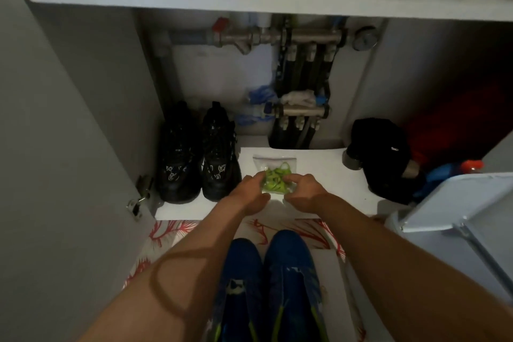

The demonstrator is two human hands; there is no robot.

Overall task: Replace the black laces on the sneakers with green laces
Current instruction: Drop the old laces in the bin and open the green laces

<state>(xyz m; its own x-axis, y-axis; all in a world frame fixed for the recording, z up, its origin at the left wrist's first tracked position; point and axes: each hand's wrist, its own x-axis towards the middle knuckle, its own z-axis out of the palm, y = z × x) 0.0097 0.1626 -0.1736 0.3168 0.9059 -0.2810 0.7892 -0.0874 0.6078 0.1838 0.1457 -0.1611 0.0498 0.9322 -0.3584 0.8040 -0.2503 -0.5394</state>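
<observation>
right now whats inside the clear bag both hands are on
A bunch of green laces fills the lower half of the clear bag. The left hand and right hand pinch its bottom corners and cover that edge, so anything else there is hidden.

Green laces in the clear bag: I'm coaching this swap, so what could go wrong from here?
The left hand and right hand pinch the clear plastic bag of green laces; tearing it open could scatter them. The black lace-up sneakers sit in deep shadow, so eyelets may be missed.
</observation>
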